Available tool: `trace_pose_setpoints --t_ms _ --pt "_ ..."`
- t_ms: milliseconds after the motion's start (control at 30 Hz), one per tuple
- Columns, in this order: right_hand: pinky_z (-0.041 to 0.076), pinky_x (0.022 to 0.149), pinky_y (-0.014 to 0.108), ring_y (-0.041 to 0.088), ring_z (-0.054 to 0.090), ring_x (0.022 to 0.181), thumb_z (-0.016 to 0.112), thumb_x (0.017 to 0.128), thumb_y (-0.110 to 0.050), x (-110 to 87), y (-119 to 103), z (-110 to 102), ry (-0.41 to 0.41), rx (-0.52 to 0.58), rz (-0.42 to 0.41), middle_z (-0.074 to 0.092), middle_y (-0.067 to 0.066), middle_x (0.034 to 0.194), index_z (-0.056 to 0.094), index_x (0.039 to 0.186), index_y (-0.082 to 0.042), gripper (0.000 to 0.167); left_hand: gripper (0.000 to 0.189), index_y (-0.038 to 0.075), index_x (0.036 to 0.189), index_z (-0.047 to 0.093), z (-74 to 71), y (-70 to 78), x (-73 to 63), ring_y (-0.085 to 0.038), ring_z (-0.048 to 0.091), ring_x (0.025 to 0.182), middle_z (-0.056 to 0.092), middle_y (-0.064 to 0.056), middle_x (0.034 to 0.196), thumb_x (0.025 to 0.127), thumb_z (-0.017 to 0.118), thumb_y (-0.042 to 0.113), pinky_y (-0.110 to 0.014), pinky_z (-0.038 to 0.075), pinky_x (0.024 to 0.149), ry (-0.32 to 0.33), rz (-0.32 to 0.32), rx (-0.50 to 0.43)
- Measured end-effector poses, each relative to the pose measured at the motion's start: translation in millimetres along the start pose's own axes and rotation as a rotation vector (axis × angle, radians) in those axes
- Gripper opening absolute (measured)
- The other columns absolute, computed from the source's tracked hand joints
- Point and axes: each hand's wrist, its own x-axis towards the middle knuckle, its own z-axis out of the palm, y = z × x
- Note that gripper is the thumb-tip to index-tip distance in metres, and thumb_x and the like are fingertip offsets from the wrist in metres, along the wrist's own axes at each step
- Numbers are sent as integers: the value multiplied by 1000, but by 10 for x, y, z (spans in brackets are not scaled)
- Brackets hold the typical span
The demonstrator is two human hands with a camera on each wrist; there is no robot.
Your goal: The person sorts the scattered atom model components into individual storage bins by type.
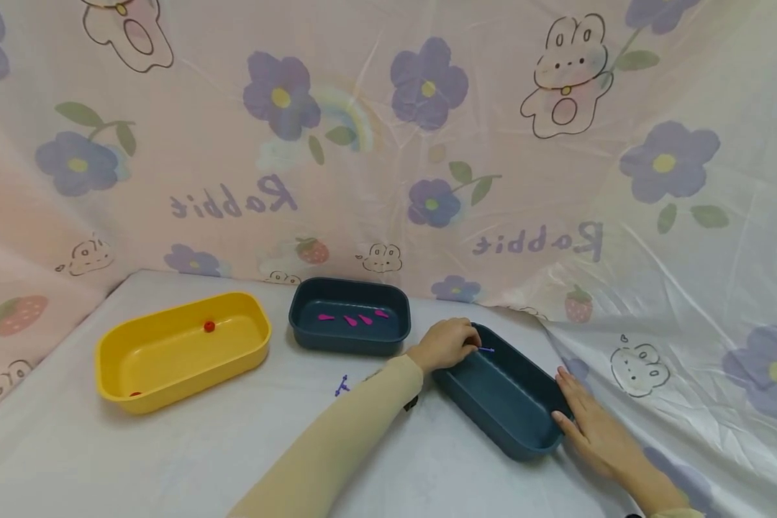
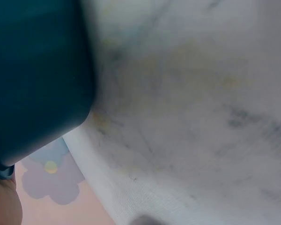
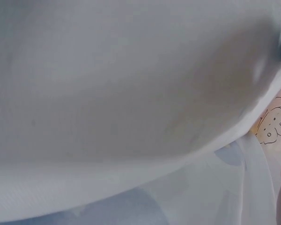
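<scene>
A dark teal tray (image 1: 501,388) stands slanted on the right of the white cloth. At its far left end, my left hand (image 1: 445,344) reaches over the rim with bent fingers and pinches a thin purple plastic piece (image 1: 487,350), which juts out from the fingertips inside the tray. Against the tray's near right end, my right hand (image 1: 596,428) rests with its fingers straight, thumb at the rim. The left wrist view shows the tray's side (image 2: 37,75) close up. Mostly cloth fills the right wrist view.
Another small purple piece (image 1: 342,386) lies on the cloth by the left forearm. A smaller dark tray (image 1: 350,342) at the back holds several pink drop-shaped pieces (image 1: 351,321). On the left, a yellow tray (image 1: 181,360) contains red beads (image 1: 209,326). A patterned curtain (image 1: 362,180) hangs behind.
</scene>
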Motion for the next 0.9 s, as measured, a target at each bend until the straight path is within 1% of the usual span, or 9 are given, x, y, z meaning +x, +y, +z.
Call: trace_pose_setpoints --t_ms 100,233,300,467,600,833,900 --pt "-1 121 11 -2 0 156 61 105 -20 26 -4 -5 3 3 -5 28 21 168 29 161 5 69 16 21 115 78 -24 -2 -7 -9 63 100 67 6 111 104 67 26 -24 51 90 6 -12 6" --pt "-1 122 11 -2 0 156 61 104 -20 59 -5 -2 3 5 -13 31 25 166 29 160 6 69 17 20 116 78 -52 -16 -19 -10 63 99 67 6 111 104 67 25 -24 51 88 20 -16 -11" --pt "-1 122 11 -4 -1 155 61 104 -20 69 -13 -2 4 5 -13 34 27 164 30 160 7 69 18 19 117 78 -63 -26 -30 -11 63 98 67 5 111 104 67 24 -24 51 87 28 -10 -36" --pt "-1 122 10 -5 -2 154 61 104 -20 76 -13 -5 7 5 -22 35 28 163 29 160 5 70 19 16 119 77 -107 -33 -81 -9 61 98 66 4 110 104 67 22 -20 51 87 42 10 -112" --pt "0 122 11 -4 0 155 62 104 -19 63 -9 -7 11 4 -24 35 27 163 31 159 7 69 20 15 119 77 -165 -20 -157 -8 61 99 65 4 110 104 67 22 -17 51 87 51 28 -145" --pt "-2 119 8 -8 -3 153 60 105 -21 6 -36 -28 -22 17 8 27 20 169 27 161 6 70 20 17 119 77 -309 -5 -333 -7 60 96 64 5 109 104 67 24 -16 49 85 70 85 -125" --pt "-2 119 8 -8 -4 152 59 105 -21 5 -40 -45 -19 22 15 26 20 169 27 161 5 69 20 18 119 77 -363 -13 -383 -6 60 96 64 6 109 104 67 25 -15 49 85 82 103 -115"
